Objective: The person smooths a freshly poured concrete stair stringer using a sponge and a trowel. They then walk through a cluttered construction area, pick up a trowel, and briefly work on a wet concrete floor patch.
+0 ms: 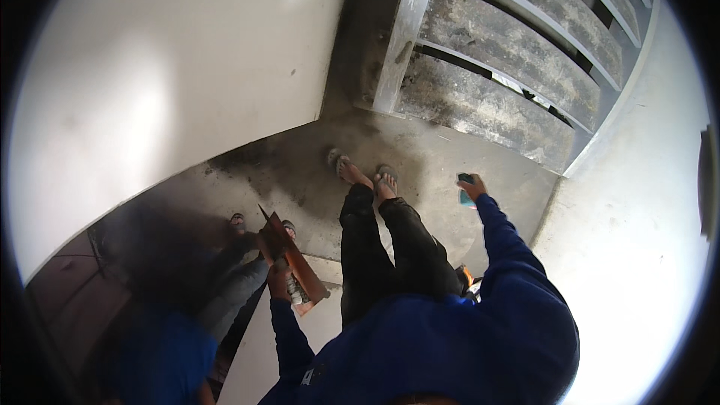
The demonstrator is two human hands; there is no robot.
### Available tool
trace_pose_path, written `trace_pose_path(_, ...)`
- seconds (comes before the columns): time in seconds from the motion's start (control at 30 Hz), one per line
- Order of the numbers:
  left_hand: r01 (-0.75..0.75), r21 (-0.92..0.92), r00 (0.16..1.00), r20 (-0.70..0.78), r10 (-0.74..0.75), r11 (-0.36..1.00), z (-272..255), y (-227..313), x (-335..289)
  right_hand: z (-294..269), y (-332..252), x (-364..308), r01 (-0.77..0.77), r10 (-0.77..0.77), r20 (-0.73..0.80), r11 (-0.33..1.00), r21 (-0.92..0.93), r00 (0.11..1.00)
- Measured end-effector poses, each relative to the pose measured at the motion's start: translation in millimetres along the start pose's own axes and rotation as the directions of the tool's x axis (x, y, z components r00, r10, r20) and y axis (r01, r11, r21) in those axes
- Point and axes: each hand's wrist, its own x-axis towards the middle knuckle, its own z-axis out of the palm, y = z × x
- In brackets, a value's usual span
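Note:
My left hand point(278, 280) is wrapped round a reddish-brown angled piece point(289, 259), shaped like a long open channel, held low beside my left leg. Pale, lumpy material point(297, 292) shows along its lower end; I cannot make out what it is. Out to the right, my right hand point(476, 187) grips a small teal and dark object point(466, 196), partly covered by the fingers and too small to name. Both arms are in dark blue sleeves, stretched forward and apart.
Metal-framed stair steps point(495, 97) rise ahead on the right. A pale wall point(187, 67) stands at left, another point(622, 255) at right. A person in a blue top point(161, 356) is close on my left. My sandalled feet point(367, 178) stand on the stained floor point(442, 150).

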Motion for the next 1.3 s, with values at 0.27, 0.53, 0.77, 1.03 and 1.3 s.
trace_pose_path(0.27, -0.159, 0.107, 0.987, 0.03, 0.157, 0.981, 2.8, 88.4, -79.2, -98.4, 34.4, -87.1, -0.03, 0.027, -0.027, 0.993, -0.112, 0.999)
trace_pose_path(0.53, -0.203, -0.058, 0.975, 0.083, 0.208, 0.977, -5.2, 108.0, -84.3, -22.7, -97.0, -148.9, 0.246, -0.237, 0.247, 0.969, -0.004, 0.94)
trace_pose_path(0.77, -0.274, 0.123, 0.958, 0.127, 0.258, 0.954, -36.9, 83.1, -37.8, 16.4, -158.5, -194.3, 0.303, -0.298, 0.198, 0.953, 0.008, 0.934)
trace_pose_path(1.03, -0.285, 0.075, 0.939, 0.221, 0.263, 0.956, -72.3, 99.9, 3.8, 28.7, -154.8, -249.1, 0.207, -0.183, 0.161, 0.967, -0.146, 0.97)
trace_pose_path(1.3, -0.288, -0.085, 0.942, 0.154, 0.298, 0.954, -113.1, 167.0, 48.5, 69.9, -189.1, -253.2, 0.21, -0.138, 0.219, 0.911, -0.354, 0.966)
